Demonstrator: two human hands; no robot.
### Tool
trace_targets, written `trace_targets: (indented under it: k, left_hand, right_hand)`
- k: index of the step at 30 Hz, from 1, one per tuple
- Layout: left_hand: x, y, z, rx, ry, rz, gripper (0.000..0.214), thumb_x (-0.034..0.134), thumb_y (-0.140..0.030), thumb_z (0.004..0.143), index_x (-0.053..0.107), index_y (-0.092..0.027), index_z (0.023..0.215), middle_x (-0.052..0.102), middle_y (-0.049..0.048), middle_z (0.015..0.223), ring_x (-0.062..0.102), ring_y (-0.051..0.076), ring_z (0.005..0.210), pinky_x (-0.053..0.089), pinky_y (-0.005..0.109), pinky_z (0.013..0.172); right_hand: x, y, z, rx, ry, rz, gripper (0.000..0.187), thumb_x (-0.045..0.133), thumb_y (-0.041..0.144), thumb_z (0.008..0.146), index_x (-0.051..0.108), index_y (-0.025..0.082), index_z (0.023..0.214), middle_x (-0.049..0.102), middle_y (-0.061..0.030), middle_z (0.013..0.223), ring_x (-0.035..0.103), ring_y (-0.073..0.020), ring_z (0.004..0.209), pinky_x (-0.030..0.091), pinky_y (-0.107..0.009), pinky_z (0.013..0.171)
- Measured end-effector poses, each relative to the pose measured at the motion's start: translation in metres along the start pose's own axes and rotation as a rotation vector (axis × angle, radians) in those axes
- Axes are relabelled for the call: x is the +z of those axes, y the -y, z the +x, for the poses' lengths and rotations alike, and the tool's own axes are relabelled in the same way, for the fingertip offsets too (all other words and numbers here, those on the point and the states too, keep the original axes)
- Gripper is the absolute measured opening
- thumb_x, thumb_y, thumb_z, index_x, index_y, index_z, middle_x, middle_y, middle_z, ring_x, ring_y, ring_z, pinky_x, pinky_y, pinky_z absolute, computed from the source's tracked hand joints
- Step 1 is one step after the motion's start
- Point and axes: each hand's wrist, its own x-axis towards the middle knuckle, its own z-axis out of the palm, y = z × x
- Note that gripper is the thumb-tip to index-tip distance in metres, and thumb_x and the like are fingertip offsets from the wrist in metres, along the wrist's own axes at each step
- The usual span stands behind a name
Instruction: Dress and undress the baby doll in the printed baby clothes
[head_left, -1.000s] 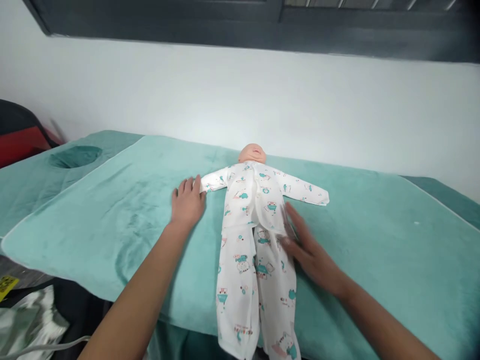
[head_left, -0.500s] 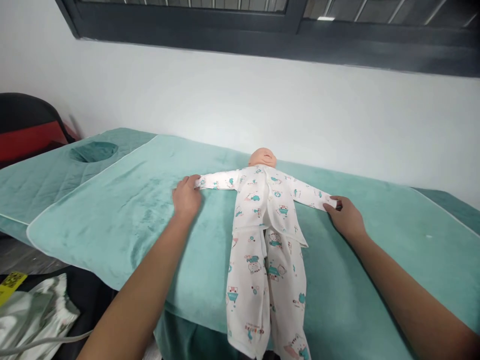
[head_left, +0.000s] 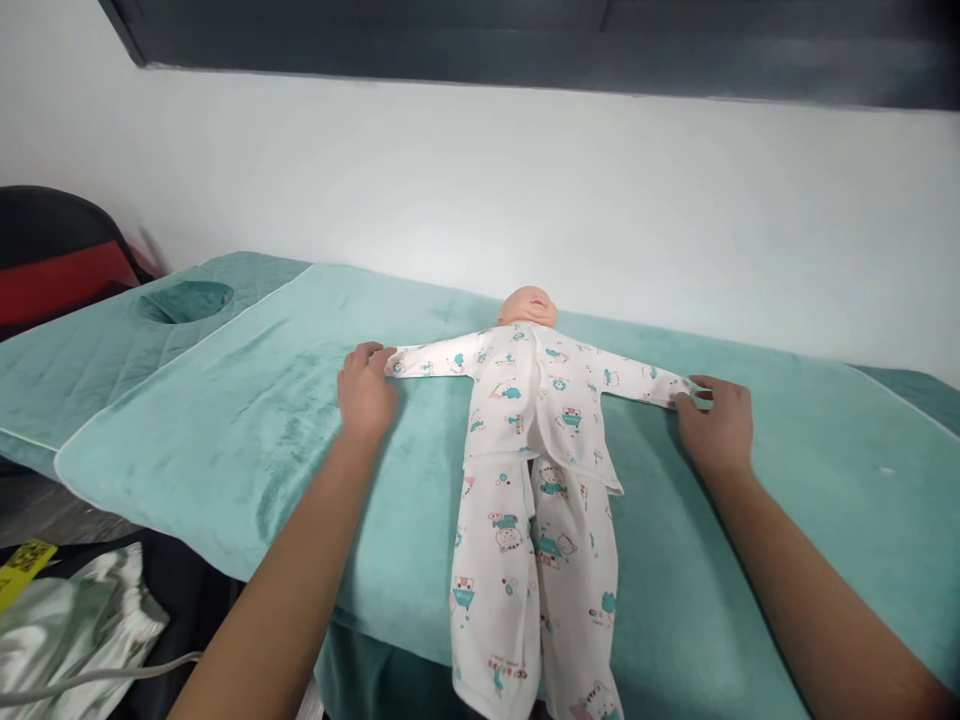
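1. At the bottom centre, white printed trousers (head_left: 489, 605), laid lengthwise down past the near edge of the green cover (head_left: 277, 490).
2. At the lower left, a pale cloth (head_left: 75, 632), crossed by a grey cable (head_left: 142, 673) and topped at the frame edge by a yellow tag (head_left: 28, 565).
3. Left of centre, rests the left hand (head_left: 366, 395) at the end of the left sleeve (head_left: 433, 360), with fingers bent close together; thumb hidden, so hard to tell a pinch from a light press.
4. Right of centre, pinches the end of the right sleeve (head_left: 634, 378) between thumb and forefinger of the right hand (head_left: 716, 425), nearly closed.
5. At the centre, lies face up as a doll (head_left: 527, 305) in a printed shirt (head_left: 504, 410), head toward the wall; seemingly held from both sides to keep both sleeves drawn out straight.
6. At the left edge, a black and red chair (head_left: 64, 275), just beyond the bed.
7. Along the top, a white wall (head_left: 450, 180) under a dark window frame (head_left: 375, 45).
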Motion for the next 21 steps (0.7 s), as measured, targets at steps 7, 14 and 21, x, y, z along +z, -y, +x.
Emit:
trace_targets:
  k: [7,14,21]
  left_hand:
    - [-0.014,-0.014,-0.064,0.054,-0.117,-0.159,0.043,0.041,-0.009,0.085,0.064,-0.016,0.121,0.061,0.0115,0.127,0.050,0.028,0.122,0.041,0.045,0.104]
    - [-0.042,-0.051,-0.224,0.123,0.107,-0.642,0.032,0.049,-0.029,0.095,0.060,-0.027,0.126,0.059,0.0079,0.125,0.056,0.021,0.117,0.049,0.039,0.100]
    - [-0.028,-0.073,-0.296,0.273,-0.007,-0.571,0.041,0.063,-0.018,0.085,0.060,-0.027,0.126,0.052,0.0104,0.112,0.059,0.021,0.100,0.056,0.035,0.080]
  right_hand:
    - [-0.032,0.074,-0.108,-0.087,0.451,0.234,0.027,0.053,0.044,0.090,0.062,0.022,0.104,0.066,-0.0066,0.095,0.062,-0.0210,0.083,0.051,-0.037,0.077]
    - [-0.073,0.094,-0.207,-0.108,0.358,0.360,0.017,0.052,0.033,0.094,0.061,0.025,0.105,0.062,-0.0075,0.115,0.060,-0.0223,0.107,0.050,-0.035,0.089]
    - [-0.089,0.101,-0.273,-0.405,0.436,0.310,0.023,0.068,0.037,0.081,0.061,0.027,0.100,0.069,-0.0048,0.093,0.067,-0.0254,0.078,0.056,-0.037,0.062]
